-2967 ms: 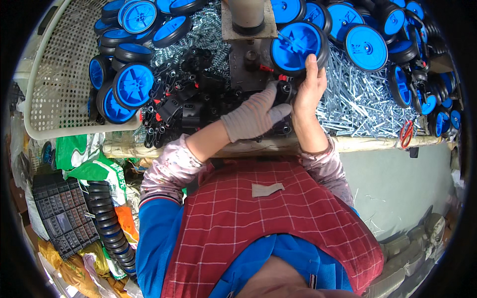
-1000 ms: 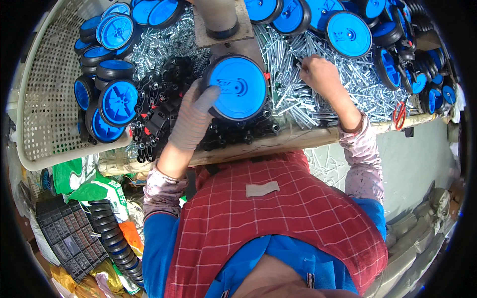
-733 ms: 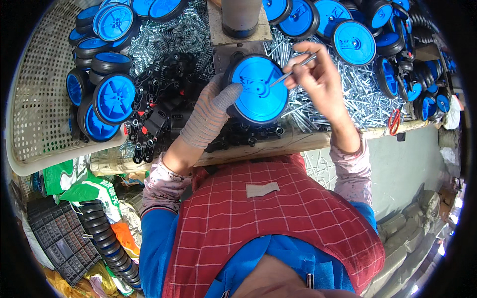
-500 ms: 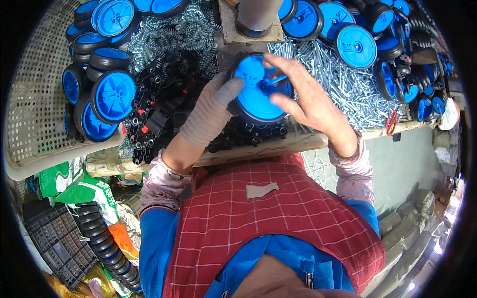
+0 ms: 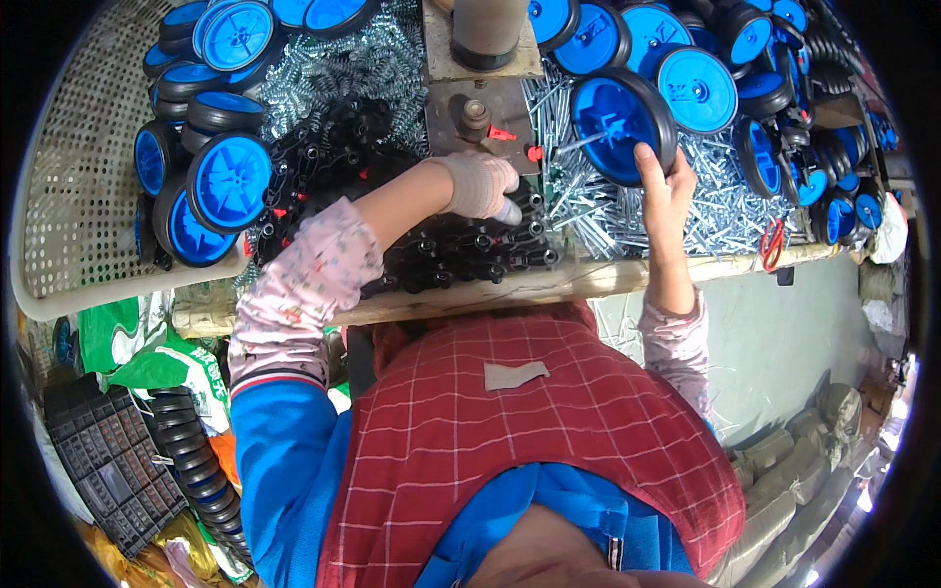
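Note:
My right hand [image 5: 667, 191] grips a blue wheel [image 5: 610, 122] with a black tyre by its lower right rim, thumb on the blue face. A metal pin [image 5: 586, 144] sticks out of the hub toward the left. My left hand [image 5: 480, 186], in a striped glove, is low over the black plastic parts [image 5: 461, 250] at the bench front. Its fingers are curled, and whatever they hold is hidden. Just beyond it lies a metal plate [image 5: 451, 132] with a round metal stud [image 5: 474, 118] and small red pieces [image 5: 534, 154].
Loose springs [image 5: 338, 69] lie at the back left, steel pins [image 5: 608, 216] at the right. More blue wheels [image 5: 696, 90] are heaped behind the pins and in a perforated basket [image 5: 83, 216]. A thick post [image 5: 486, 34] stands at the back. Red-handled scissors [image 5: 772, 245] lie by the wooden edge [image 5: 588, 281].
Both hands were together on the wheel over the metal plate. My right hand has carried it right, tilting it; my left has let go and dropped toward the black parts.

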Motion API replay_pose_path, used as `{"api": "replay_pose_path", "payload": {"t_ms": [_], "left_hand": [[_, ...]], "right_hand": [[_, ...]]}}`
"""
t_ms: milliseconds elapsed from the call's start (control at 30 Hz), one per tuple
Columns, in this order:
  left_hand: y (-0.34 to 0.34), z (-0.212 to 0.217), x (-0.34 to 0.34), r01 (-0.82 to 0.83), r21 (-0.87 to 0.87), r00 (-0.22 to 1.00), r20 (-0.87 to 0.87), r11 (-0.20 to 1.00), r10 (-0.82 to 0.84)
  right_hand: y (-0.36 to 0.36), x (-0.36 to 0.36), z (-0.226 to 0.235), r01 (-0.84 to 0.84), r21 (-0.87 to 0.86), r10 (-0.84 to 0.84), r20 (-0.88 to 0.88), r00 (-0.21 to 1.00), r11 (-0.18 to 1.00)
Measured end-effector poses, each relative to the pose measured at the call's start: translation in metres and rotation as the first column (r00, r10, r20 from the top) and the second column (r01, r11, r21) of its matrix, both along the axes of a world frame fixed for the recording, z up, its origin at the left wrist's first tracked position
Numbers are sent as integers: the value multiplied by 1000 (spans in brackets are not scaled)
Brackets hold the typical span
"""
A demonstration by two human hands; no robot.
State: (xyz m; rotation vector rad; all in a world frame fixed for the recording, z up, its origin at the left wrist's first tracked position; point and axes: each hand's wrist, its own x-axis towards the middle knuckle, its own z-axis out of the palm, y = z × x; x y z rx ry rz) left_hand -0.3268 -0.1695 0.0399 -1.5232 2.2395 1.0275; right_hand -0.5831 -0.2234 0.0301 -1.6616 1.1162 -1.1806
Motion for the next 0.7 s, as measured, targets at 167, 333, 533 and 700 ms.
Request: {"api": "replay_pose_path", "payload": {"t_ms": [167,333,533,700], "left_hand": [[-24,-13,-7,35,263,998,37,964,-46],[11,2,-1,-331,92,904,-255,939,344],[23,13,28,-756,526,-7,-602,390,798],[26,15,28,-690,600,-63,-608,405,792]], "right_hand": [[-9,10,-31,5,89,-21,189,982,996],[-13,22,-36,-30,291,-128,509,851,956],[-13,46,-43,-152,267,-41,600,799,952],[2,69,-33,-69,155,3,392,920,986]]}}
